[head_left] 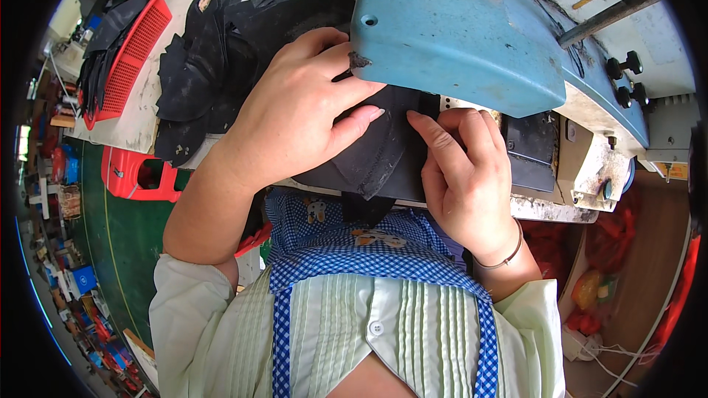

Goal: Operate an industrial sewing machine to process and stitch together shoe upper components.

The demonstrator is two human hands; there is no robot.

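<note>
A dark, pointed black sheet piece (372,155), like leather or fabric with a stitched-looking line near its edge, lies below the head of a blue bench machine (457,37). My left hand (302,107) rests over it with fingers spread and thumb stretched across the surface; some fingertips vanish behind the machine. From the right, my right hand (468,173) has bent fingers at the piece's edge, its index fingertip touching the black material. The machine's working point is hidden under the blue cover.
Stacked black cut pieces (195,77) fan out on the white worktop left of my arm. A red basket (129,66) holds more dark pieces. Below stands a red plastic stool (136,173). Black knobs (627,66) and a metal rod (608,16) project at the right.
</note>
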